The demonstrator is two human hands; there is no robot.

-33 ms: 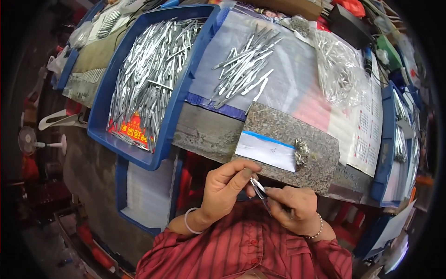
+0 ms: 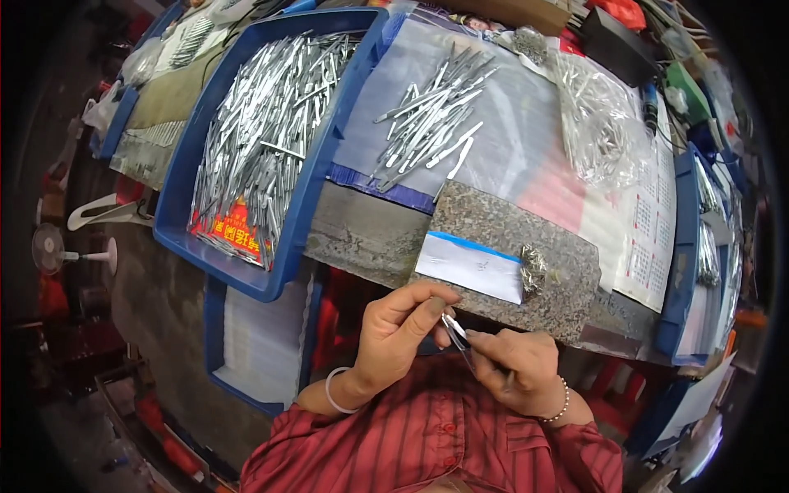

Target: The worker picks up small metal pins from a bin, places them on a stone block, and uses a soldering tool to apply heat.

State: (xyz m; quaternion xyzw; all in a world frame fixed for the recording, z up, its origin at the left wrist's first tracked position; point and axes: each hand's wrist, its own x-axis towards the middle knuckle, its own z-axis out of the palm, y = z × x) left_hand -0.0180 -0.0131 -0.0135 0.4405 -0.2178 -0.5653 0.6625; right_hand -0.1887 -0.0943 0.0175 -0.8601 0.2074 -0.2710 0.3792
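In front of my chest, my left hand (image 2: 396,333) is closed, thumb and forefinger pinching the upper end of a slim silver metal piece (image 2: 451,323). My right hand (image 2: 519,367) closes round the lower end of a narrow, shiny, two-armed tool that looks like tweezers (image 2: 465,349); its tips meet the piece by my left fingertips. Fingers partly cover both. Just beyond my hands lies a speckled stone slab (image 2: 493,209), bearing a white paper pad with a blue edge (image 2: 468,267) and a small heap of tiny metal pins (image 2: 532,273).
A blue tray (image 2: 286,275) full of slim silver metal pieces (image 2: 275,123) stands at left; another blue tray (image 2: 215,329) sits lower. A loose pile of similar pieces (image 2: 436,115) lies on the plastic-covered table. A clear bag (image 2: 604,123) and a blue bin (image 2: 684,246) are at right.
My right hand has shifted very slightly to the left. Both hands keep their grip, and everything else stays where it was.
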